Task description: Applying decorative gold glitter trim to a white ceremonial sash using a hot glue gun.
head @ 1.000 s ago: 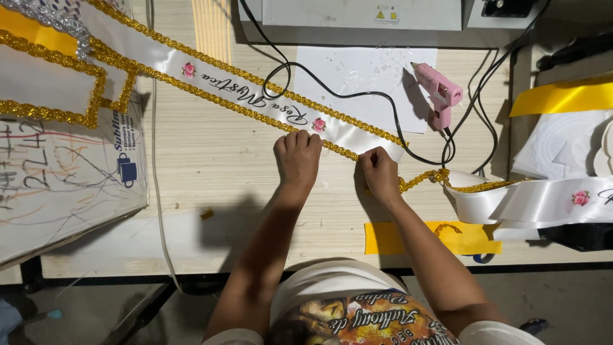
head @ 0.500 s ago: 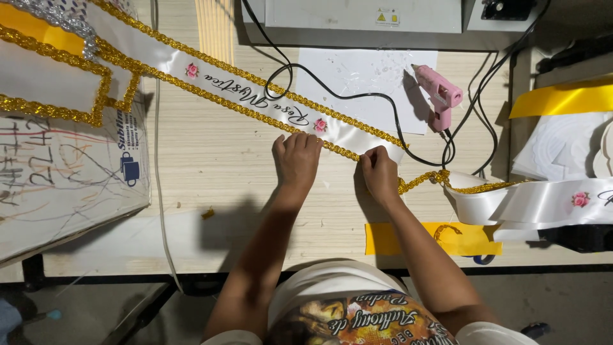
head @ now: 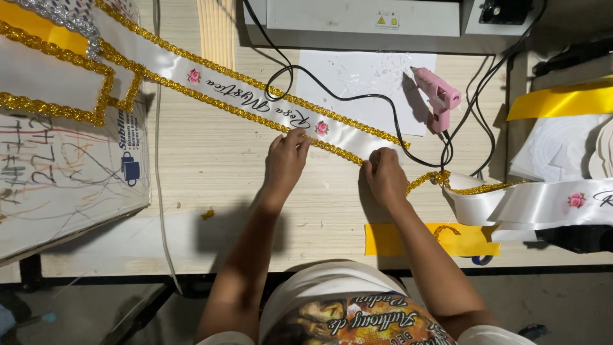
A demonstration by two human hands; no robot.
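Two hands: pressed flat on sash edge, pinning trim.
Left hand [head: 285,160]: fingers together, holding gold trim [head: 332,150].
Right hand [head: 385,176]: pinched on trim end.
White sash [head: 255,105]: stretched diagonally across surface [head: 211,185].
Pink glue gun [head: 439,96]: parked just beyond, within reach.

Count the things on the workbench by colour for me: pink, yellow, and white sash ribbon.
Pink: 1, the glue gun
Yellow: 2, a yellow strip by the right hand and a yellow ribbon
White: 2, the white sash under the left hand and a second sash
Total: 5

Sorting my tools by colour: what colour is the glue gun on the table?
Pink. The glue gun lies on white paper, seen clearly in the head view.
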